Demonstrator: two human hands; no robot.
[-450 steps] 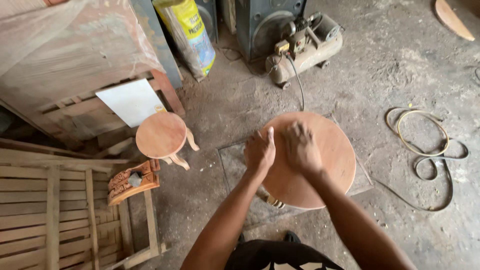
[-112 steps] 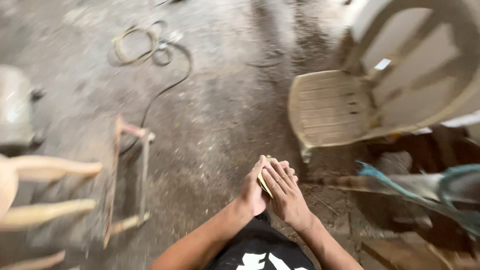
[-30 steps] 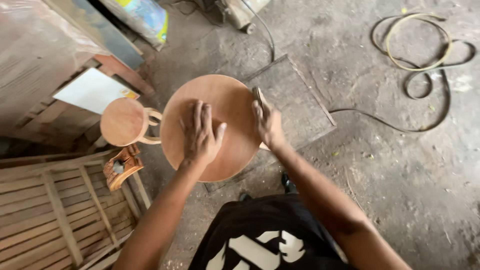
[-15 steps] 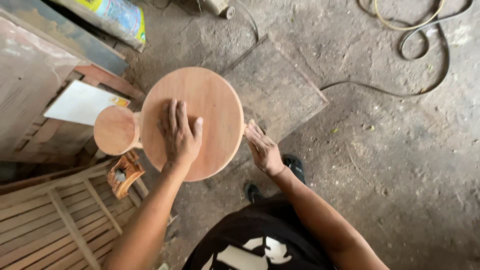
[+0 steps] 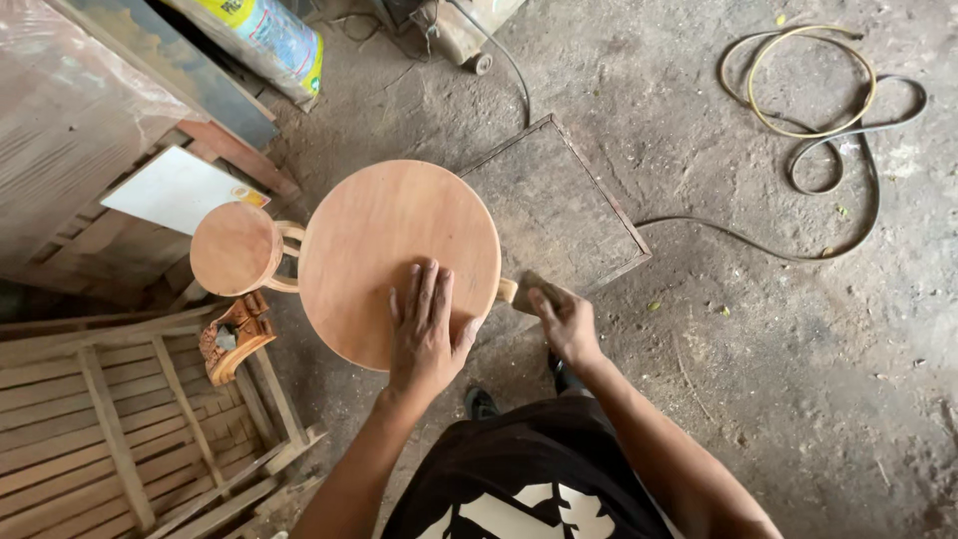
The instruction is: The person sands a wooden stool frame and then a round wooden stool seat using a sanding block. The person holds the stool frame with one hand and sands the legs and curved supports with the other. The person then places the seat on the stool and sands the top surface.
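The round wooden stool top [image 5: 399, 255] is pressed flat by the left hand [image 5: 427, 334], fingers spread. Just right of it, off the rim, a small sanding block [image 5: 529, 291] is pinched by the right hand [image 5: 567, 324] against a stool leg [image 5: 507, 289].

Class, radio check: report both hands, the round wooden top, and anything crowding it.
Left hand flat on round wooden top. Right hand at its edge, holding a small pad. Small stool touching its far side.

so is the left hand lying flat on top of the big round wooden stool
Yes, the left hand lies palm down, fingers spread, on the round wooden seat.
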